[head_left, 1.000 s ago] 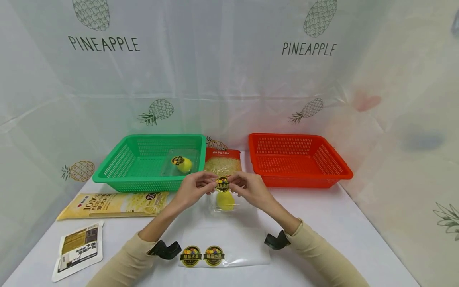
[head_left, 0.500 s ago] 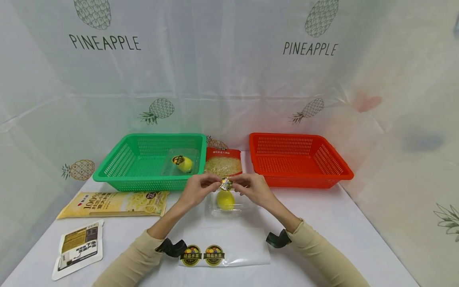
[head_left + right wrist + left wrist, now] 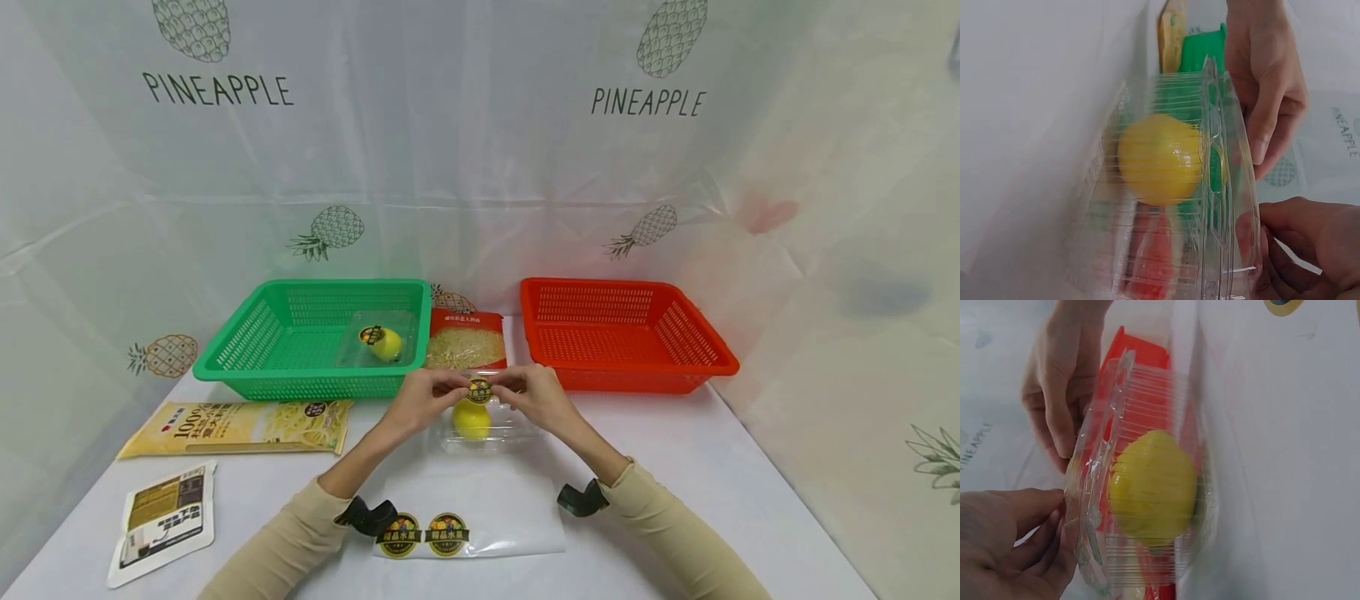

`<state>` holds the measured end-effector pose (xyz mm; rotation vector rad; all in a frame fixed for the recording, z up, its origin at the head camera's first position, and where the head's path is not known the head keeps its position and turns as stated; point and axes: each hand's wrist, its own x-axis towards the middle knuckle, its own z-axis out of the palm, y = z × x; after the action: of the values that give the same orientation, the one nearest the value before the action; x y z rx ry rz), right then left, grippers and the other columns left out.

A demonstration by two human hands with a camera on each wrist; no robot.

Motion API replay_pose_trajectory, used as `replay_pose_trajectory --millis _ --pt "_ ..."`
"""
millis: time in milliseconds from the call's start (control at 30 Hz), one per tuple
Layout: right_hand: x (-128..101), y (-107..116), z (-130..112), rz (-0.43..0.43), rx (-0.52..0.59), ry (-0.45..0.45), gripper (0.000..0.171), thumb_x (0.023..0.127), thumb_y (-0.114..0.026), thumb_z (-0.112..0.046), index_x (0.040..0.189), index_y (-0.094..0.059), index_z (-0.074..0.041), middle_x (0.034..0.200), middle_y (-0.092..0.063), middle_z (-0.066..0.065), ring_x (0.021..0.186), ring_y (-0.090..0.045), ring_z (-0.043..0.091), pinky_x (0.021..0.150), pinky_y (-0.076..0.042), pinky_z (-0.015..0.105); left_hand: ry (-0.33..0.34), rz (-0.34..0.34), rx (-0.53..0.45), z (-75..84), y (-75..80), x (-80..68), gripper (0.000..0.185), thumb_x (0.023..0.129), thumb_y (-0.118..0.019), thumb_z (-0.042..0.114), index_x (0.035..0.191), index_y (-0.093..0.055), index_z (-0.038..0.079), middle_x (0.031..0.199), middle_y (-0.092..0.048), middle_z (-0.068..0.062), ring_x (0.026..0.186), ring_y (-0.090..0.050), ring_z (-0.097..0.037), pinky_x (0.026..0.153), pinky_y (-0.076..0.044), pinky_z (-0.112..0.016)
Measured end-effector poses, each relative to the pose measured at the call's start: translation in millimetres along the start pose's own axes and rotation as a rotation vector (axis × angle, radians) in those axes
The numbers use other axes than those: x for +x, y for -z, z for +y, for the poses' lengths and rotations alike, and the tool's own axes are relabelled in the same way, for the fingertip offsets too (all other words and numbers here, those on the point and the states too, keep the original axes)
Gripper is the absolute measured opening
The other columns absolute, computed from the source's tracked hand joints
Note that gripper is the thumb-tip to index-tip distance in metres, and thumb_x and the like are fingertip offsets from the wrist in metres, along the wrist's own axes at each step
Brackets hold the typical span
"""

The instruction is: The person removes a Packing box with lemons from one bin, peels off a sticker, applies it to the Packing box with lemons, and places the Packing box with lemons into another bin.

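Round sticker [image 3: 479, 390] seemingly between both fingertips [image 3: 459, 386]

The table [image 3: 750, 467] is seen from above and in front by the head view, facing forward and down. The clear clamshell box [image 3: 1141, 506] with its lemon [image 3: 1159, 159] is viewed very closely from opposite sides by both wrist views.
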<state>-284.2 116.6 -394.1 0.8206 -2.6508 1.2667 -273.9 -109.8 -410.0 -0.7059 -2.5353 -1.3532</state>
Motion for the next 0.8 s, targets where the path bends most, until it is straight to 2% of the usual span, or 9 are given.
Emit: replay_pose_trajectory --millis 200,367,567,800 --pt "0.7 1.6 1.4 -0.005 -0.048 -0.004 0.014 0.088 -0.073 -0.01 0.1 -0.078 -0.007 0.094 -0.077 0.008 0.07 -0.069 0.009 0.062 -0.055 0.016 -0.031 -0.026 0.052 0.2 -2.6 3.5 0.016 0.091 -0.07 0.012 0.103 -0.076 0.003 0.104 -0.075 -0.012 0.081 -0.068 -0.014 0.07 -0.054 -0.017" --pt "-0.3 1.1 4.0 -0.003 -0.057 -0.016 0.013 0.087 -0.074 -0.012 0.099 -0.078 -0.008 0.092 -0.077 0.008 0.069 -0.069 0.009 0.062 -0.056 0.017 -0.032 -0.051 0.084 2.8 -4.8 5.7 0.015 0.091 -0.069 0.011 0.102 -0.077 0.004 0.1 -0.076 -0.011 0.077 -0.066 -0.012 0.068 -0.053 -0.017" --pt "-2.2 1.4 5.9 0.007 -0.077 -0.025 0.014 0.086 -0.075 -0.012 0.099 -0.079 -0.009 0.092 -0.077 0.008 0.072 -0.07 0.008 0.065 -0.058 0.019 -0.032 -0.062 0.111 2.2 -8.0 8.4 0.015 0.091 -0.069 0.012 0.102 -0.077 0.005 0.101 -0.076 -0.01 0.078 -0.069 -0.012 0.069 -0.054 -0.017" --pt "-2.1 2.2 6.7 0.014 -0.092 -0.024 0.013 0.087 -0.075 -0.014 0.098 -0.079 -0.009 0.087 -0.077 0.006 0.067 -0.068 0.006 0.063 -0.056 0.018 -0.049 -0.038 0.144 0.5 -10.9 11.1 0.016 0.091 -0.069 0.012 0.103 -0.077 0.005 0.101 -0.076 -0.01 0.082 -0.072 -0.016 0.07 -0.056 -0.02"
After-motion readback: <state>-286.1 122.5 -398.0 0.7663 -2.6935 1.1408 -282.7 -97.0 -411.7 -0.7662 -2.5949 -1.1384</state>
